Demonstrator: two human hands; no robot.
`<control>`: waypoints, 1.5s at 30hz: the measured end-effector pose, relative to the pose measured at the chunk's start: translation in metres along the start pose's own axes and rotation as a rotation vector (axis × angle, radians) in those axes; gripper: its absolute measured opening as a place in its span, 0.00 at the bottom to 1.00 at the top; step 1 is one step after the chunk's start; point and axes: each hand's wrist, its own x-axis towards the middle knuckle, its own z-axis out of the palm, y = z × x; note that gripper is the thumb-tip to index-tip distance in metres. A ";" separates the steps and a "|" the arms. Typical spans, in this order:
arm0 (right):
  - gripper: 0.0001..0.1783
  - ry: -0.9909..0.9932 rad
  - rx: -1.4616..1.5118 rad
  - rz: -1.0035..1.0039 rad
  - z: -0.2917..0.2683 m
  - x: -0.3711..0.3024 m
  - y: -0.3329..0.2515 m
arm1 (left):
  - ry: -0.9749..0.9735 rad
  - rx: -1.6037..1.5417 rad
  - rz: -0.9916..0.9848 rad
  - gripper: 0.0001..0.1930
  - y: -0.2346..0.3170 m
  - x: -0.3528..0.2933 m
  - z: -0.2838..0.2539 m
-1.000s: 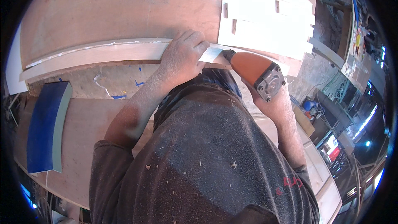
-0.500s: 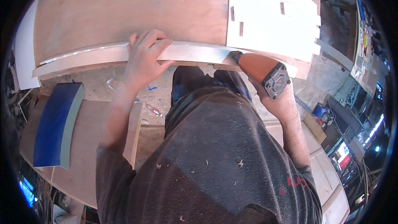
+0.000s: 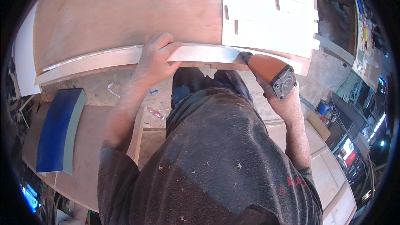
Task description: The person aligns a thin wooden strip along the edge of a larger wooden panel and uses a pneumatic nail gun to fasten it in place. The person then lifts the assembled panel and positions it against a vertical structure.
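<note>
A long pale wooden strip (image 3: 200, 53) runs along the near edge of a large brown wooden panel (image 3: 116, 12). My left hand (image 3: 156, 60) is closed round the strip near its middle, fingers over the top and thumb against the near side. In my right hand (image 3: 283, 103) is an orange and black air nail gun (image 3: 266, 67), its nose touching the strip toward its right end. The gun's handle and my right fingers are mostly hidden beneath its body. Fine pale dust coats both forearms.
White sheets (image 3: 250, 29) with small wooden blocks lie on the panel's right part. A curved blue piece (image 3: 58, 129) rests on a brown board (image 3: 96, 141) at lower left. Behind on the right is a pale panelled piece (image 3: 323, 168). A coiled hose (image 3: 307, 103) trails beside my right wrist.
My left hand has slid rightward along the strip. The nail gun in my right hand has also shifted slightly right relative to my body. The whole view has moved a little.
</note>
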 end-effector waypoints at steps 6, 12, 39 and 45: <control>0.19 0.086 0.060 -0.104 -0.015 -0.006 0.012 | -0.014 0.014 0.003 0.21 0.026 0.014 0.029; 0.22 0.097 0.067 -0.136 -0.010 -0.004 0.013 | -0.021 0.036 0.020 0.24 0.028 0.015 0.031; 0.18 -0.067 -0.322 -0.261 0.006 0.015 -0.017 | -0.027 0.017 0.006 0.23 0.024 0.011 0.036; 0.19 -0.077 -0.249 -0.289 0.003 0.019 -0.028 | -0.044 0.038 -0.003 0.21 0.026 0.013 0.033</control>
